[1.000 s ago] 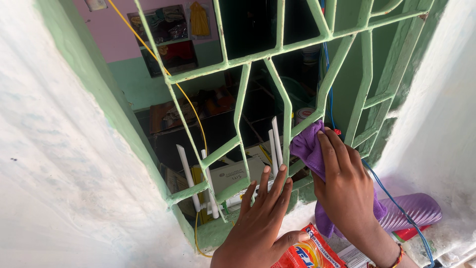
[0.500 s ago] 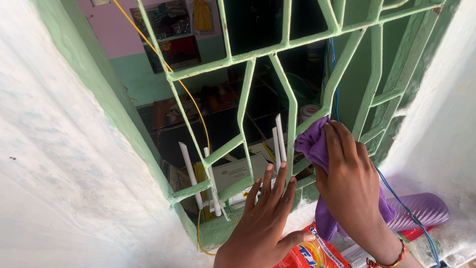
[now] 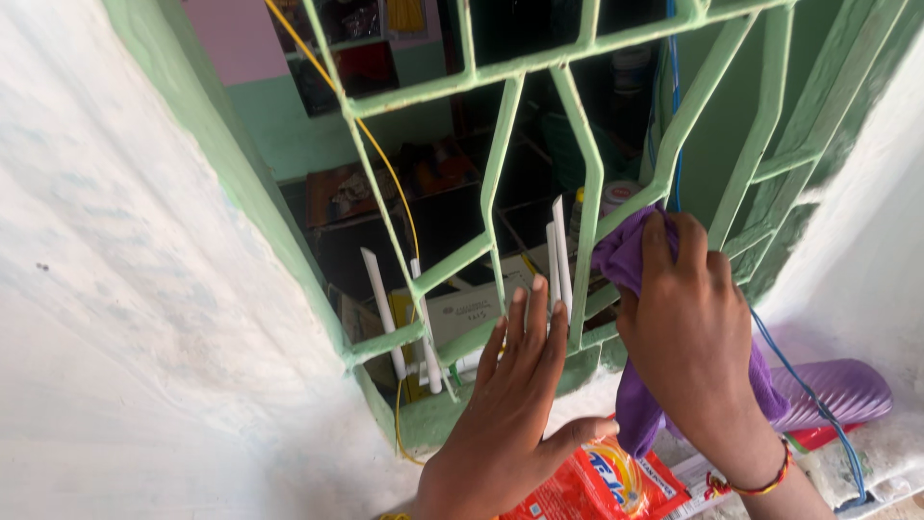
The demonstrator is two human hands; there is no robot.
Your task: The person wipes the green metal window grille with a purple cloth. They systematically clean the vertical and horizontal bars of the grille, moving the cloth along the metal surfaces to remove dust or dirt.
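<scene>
Soft purple cloth (image 3: 626, 260), bunched against a slanted bar of the pale green painted metal window grille (image 3: 587, 193), low and right of the middle, with its loose end hanging toward the sill. Gripped by the right hand (image 3: 693, 327), fingers curled over the fold and pressing it to the bar. Left hand (image 3: 515, 404) spread wide and flat on the lower bars, holding nothing, thumb just above a red plastic detergent packet (image 3: 597, 486). Probably best to wrap the cloth round the bar, not just rub its face, to follow the slant end to end, to work the corners where bars meet, and to steer clear of the thin blue cable (image 3: 799, 371) running down just beside the hand. Worth leaning on the braced left palm for steadiness. A ribbed purple plastic bottle (image 3: 837, 390) lying on its side to the right on the rough whitewashed sill (image 3: 866, 453), beside the packet. White plastered wall (image 3: 115, 289) flaring wide on the left. A thin yellow cable (image 3: 385, 173) threading down through the grille. Behind the bars, white upright antennas (image 3: 383, 308) of a small box, then a dim room with dark shelves and pink and green walls.
</scene>
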